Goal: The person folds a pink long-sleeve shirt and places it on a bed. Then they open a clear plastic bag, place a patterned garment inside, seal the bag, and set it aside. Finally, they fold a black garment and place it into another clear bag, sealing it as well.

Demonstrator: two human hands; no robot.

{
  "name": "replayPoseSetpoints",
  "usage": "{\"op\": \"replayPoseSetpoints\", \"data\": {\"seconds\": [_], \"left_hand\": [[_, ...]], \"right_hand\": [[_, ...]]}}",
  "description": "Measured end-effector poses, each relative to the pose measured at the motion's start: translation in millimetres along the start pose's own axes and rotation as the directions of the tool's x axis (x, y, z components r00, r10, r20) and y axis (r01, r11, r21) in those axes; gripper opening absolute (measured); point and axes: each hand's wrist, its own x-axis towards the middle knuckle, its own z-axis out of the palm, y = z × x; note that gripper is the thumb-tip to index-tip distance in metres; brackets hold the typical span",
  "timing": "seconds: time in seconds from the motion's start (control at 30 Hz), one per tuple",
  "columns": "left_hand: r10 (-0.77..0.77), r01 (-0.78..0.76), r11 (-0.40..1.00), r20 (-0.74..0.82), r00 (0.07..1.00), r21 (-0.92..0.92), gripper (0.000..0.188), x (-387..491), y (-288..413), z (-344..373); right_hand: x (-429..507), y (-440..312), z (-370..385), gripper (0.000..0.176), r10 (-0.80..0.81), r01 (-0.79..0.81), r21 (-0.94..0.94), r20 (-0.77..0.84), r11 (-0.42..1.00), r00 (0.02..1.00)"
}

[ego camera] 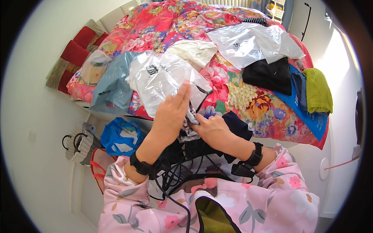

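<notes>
My left hand (pixel 172 115) lies flat over the lower right part of a clear plastic bag (pixel 163 78) with black print, its fingers stretched out. The bag has a dark edge at its right side and rests on the bed. My right hand (pixel 208 126) pinches the bag's open end and a patterned black-and-white cloth (pixel 188 131) between thumb and fingers. That cloth hangs at the bed's near edge, partly hidden by my hands. A dark navy cloth (pixel 237 125) lies just right of my right hand. Behind the bag is a folded white garment (pixel 195 51).
On the flowered bedspread (pixel 256 107) lie a grey-blue plastic bag (pixel 115 84), another clear bag (pixel 250 43), a folded black garment (pixel 268 74), a blue bag (pixel 313 123) and a green cloth (pixel 317 90). A blue tote (pixel 109 135) and woven basket (pixel 78 154) stand lower left. Black cables hang before me.
</notes>
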Motion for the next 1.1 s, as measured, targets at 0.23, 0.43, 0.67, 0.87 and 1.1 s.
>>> {"op": "replayPoseSetpoints", "data": {"seconds": [0.23,0.43,0.67,0.87,1.1], "left_hand": [[0.243,-0.25,0.952,-0.059,0.968,-0.176,0.062,-14.6,13.2,10.8],[0.115,-0.12,0.993,-0.393,0.912,0.012,0.058,-24.6,-26.2,31.2],[-0.799,0.596,0.545,-0.149,0.583,-0.59,0.05,-77.1,-82.5,83.1],[-0.648,0.45,0.465,0.053,0.76,-0.762,0.06,-91.6,-65.9,127.4],[-0.847,0.418,0.043,0.189,0.497,-0.907,0.043,-96.5,-46.4,100.9]], "right_hand": [[22.2,6.6,-6.7,0.014,0.299,-0.3,0.073,0.024,0.951,0.954],[67.4,-5.9,-13.5,0.018,0.33,-0.37,0.137,0.244,0.919,0.912],[83.3,1.7,15.9,0.028,0.396,-0.436,0.43,0.183,0.791,0.9],[131.2,-29.7,35.1,0.044,0.537,-0.458,0.392,-0.117,0.798,0.836],[210.6,40.4,43.5,0.054,0.34,-0.41,0.326,0.251,0.852,0.906]]}}
